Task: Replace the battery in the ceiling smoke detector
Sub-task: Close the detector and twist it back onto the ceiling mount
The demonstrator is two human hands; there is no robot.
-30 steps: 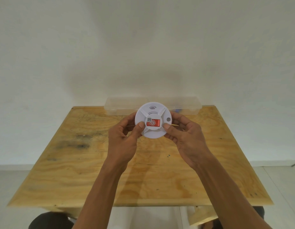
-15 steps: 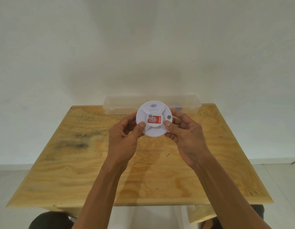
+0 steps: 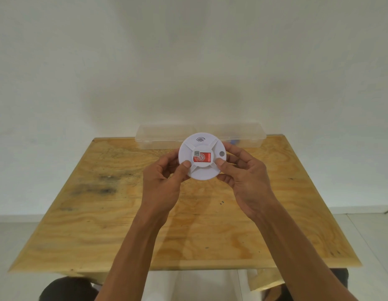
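Smoke detector (image 3: 202, 156), a round white disc, is held in the air above the desk (image 3: 106, 213), nearer the far edge than the near one, its face turned to the camera. On that face sit a red label with a small code square, a wave mark near the top rim and a grey dot toward the right rim. Left hand (image 3: 161, 184) grips the detector's left rim, thumb pressed on the front, fingers curled behind. Right hand (image 3: 246, 179) grips the right rim likewise, thumb on the front. Behind the detector, a clear plastic box (image 3: 167, 135) lies on the desk along its far edge, against the white wall (image 3: 188, 61).
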